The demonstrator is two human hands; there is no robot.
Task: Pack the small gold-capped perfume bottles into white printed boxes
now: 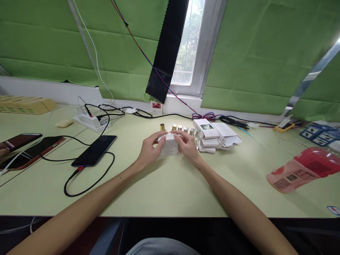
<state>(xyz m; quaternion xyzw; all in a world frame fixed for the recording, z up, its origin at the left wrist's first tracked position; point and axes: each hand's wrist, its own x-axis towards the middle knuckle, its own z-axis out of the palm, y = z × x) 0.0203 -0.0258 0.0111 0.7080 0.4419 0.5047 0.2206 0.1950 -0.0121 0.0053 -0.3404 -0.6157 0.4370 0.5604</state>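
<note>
Between my two hands stands a small white carton (169, 148) with fine print on its front face. My left hand (151, 147) grips its left side, the thumb along the front edge. On the right side, my right hand (187, 146) grips it too, its thumb near the top corner. Just behind the hands is a row of several small bottles with gold and silver caps (180, 127); their lower parts are mostly hidden. Right of my right hand lies a pile of flattened white cartons (208, 132), the top one bearing a green picture.
A phone (95, 150) with a charging cable lies at left, near a white power strip (89, 120). At far left another person's hand (3, 148) is beside more phones. A pink drink bottle (300, 170) lies at right. Black cables (233, 121) run along the wall.
</note>
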